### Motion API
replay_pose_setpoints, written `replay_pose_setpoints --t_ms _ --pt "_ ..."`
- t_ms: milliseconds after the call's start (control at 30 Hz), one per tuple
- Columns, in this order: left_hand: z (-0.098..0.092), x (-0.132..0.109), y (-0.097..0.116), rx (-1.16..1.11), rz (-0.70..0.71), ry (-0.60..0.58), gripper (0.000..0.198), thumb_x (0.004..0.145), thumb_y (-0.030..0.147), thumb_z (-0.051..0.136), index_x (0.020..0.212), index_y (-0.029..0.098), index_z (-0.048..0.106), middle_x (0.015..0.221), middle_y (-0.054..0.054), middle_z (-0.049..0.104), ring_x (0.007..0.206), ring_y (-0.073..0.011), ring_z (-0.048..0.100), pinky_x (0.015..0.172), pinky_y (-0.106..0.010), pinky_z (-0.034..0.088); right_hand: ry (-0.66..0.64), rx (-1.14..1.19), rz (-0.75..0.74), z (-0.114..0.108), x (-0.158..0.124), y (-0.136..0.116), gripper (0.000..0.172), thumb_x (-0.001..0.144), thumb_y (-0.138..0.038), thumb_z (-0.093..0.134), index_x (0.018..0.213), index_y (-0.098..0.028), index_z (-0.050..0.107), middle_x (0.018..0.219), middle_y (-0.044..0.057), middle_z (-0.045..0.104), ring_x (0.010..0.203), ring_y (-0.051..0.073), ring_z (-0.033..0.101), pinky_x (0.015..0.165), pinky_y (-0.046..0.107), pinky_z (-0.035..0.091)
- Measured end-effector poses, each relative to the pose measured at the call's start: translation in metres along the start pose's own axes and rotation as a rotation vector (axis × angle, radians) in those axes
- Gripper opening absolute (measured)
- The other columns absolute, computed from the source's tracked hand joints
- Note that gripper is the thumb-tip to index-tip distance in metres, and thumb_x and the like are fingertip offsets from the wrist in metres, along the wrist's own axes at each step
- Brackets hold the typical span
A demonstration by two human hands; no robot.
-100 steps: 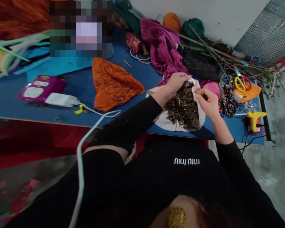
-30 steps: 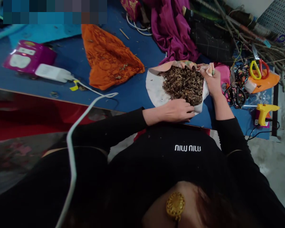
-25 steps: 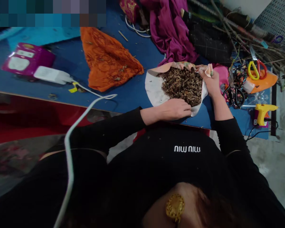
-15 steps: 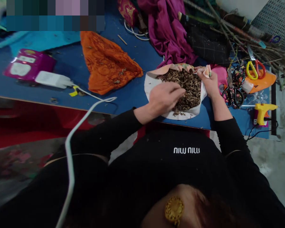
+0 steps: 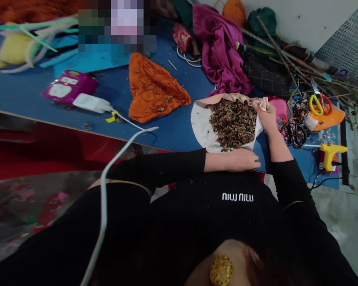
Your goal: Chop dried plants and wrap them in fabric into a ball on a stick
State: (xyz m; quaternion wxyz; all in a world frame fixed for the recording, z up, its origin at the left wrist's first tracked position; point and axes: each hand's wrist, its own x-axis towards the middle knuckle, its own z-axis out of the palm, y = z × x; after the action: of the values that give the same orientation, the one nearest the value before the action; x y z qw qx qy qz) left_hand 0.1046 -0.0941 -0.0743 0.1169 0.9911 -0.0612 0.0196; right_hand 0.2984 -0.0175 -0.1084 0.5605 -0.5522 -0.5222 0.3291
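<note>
A round white cloth [image 5: 200,121] with a peach-patterned edge lies on the blue table, holding a heap of dry brown plant bits [image 5: 234,123]. At its upper right, my right hand [image 5: 266,113] pinches a gathered fold of the cloth's edge. My left hand [image 5: 245,159] is at the table's front edge, just below the cloth's near side. Its fingers are curled closed and whatever they hold, if anything, is hidden. An orange cloth [image 5: 155,93] with plant crumbs on it lies to the left of the white cloth.
To the right are black-handled scissors [image 5: 300,135], red-and-yellow scissors [image 5: 320,106] and a yellow glue gun [image 5: 331,153]. Purple cloth [image 5: 222,47] and sticks [image 5: 304,59] lie behind. A purple power strip [image 5: 70,85] with a white cable [image 5: 104,198] is at left.
My left hand has moved from above the plant bits down and right to the table's front edge. My right hand keeps its hold on the cloth. The camera view has shifted a little.
</note>
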Motion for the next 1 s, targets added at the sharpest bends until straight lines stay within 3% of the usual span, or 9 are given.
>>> replay_pose_setpoints --t_ms 133,300,500,567,667,733,833,933,1000 --pt "0.002 -0.005 -0.002 -0.002 -0.011 -0.022 0.024 0.104 0.012 0.048 0.101 0.020 0.070 0.098 -0.006 0.074 0.080 -0.0207 0.064 0.068 -0.036 0.042 0.002 -0.023 0.004 0.000 0.000 0.001 0.039 0.078 -0.064 0.080 0.083 -0.026 0.077 0.101 0.003 0.080 0.106 0.024 0.072 0.110 0.044 0.054" --pt "0.009 -0.023 -0.014 0.074 -0.004 0.086 0.022 0.107 0.032 0.053 0.101 0.020 0.070 0.103 -0.008 0.073 0.090 -0.0221 0.063 0.077 -0.035 0.043 0.006 -0.028 0.029 0.000 0.001 0.005 0.040 0.079 -0.064 0.079 0.088 -0.026 0.077 0.105 0.004 0.080 0.111 0.024 0.072 0.111 0.044 0.053" --pt "0.005 -0.061 -0.045 0.217 -0.010 0.274 0.035 0.110 0.024 0.042 0.089 0.020 0.070 0.088 -0.006 0.072 0.084 -0.0193 0.059 0.082 -0.035 0.043 0.001 -0.005 0.014 -0.001 0.002 0.005 0.040 0.078 -0.065 0.081 0.087 -0.026 0.077 0.105 0.004 0.079 0.111 0.025 0.071 0.113 0.046 0.052" --pt "0.000 -0.075 -0.061 0.230 -0.110 0.374 0.033 0.107 0.028 0.049 0.083 0.020 0.070 0.084 -0.006 0.071 0.083 -0.0193 0.060 0.081 -0.035 0.044 -0.001 -0.010 0.022 0.000 0.002 0.004 0.041 0.078 -0.066 0.080 0.089 -0.026 0.077 0.107 0.005 0.079 0.112 0.024 0.071 0.114 0.045 0.051" --pt "-0.009 -0.089 -0.077 0.114 -0.382 0.470 0.030 0.102 0.034 0.056 0.082 0.019 0.073 0.085 -0.008 0.073 0.084 -0.0230 0.063 0.078 -0.038 0.046 0.009 -0.017 0.029 0.001 0.001 0.003 0.042 0.077 -0.067 0.080 0.088 -0.027 0.076 0.107 0.005 0.079 0.110 0.024 0.071 0.112 0.045 0.052" --pt "-0.014 -0.090 -0.074 0.043 -0.521 0.542 0.030 0.102 0.035 0.056 0.086 0.019 0.075 0.092 -0.010 0.075 0.089 -0.0248 0.066 0.080 -0.039 0.048 0.022 -0.011 0.022 0.002 0.001 0.003 0.043 0.077 -0.069 0.079 0.086 -0.027 0.076 0.106 0.005 0.079 0.109 0.025 0.071 0.112 0.046 0.053" --pt "-0.014 -0.077 -0.048 0.043 -0.606 0.628 0.035 0.106 0.039 0.050 0.093 0.018 0.075 0.098 -0.011 0.075 0.093 -0.0240 0.068 0.081 -0.037 0.050 0.043 -0.006 0.044 0.003 0.000 0.003 0.047 0.079 -0.074 0.074 0.087 -0.027 0.075 0.106 0.005 0.079 0.111 0.026 0.071 0.112 0.047 0.053" --pt "-0.004 -0.057 -0.018 0.013 -0.370 0.404 0.039 0.101 0.053 0.059 0.105 0.016 0.072 0.092 -0.009 0.072 0.080 -0.0207 0.067 0.064 -0.030 0.046 0.062 -0.021 0.077 0.003 -0.001 0.003 0.050 0.079 -0.076 0.071 0.087 -0.027 0.074 0.104 0.004 0.079 0.109 0.026 0.072 0.110 0.046 0.054" --pt "0.006 -0.047 -0.008 0.055 -0.353 0.259 0.043 0.099 0.054 0.063 0.108 0.014 0.070 0.093 -0.010 0.072 0.080 -0.0220 0.068 0.062 -0.030 0.044 0.062 -0.035 0.075 0.003 -0.001 0.002 0.049 0.079 -0.075 0.072 0.087 -0.026 0.073 0.102 0.004 0.079 0.107 0.026 0.073 0.108 0.045 0.055"
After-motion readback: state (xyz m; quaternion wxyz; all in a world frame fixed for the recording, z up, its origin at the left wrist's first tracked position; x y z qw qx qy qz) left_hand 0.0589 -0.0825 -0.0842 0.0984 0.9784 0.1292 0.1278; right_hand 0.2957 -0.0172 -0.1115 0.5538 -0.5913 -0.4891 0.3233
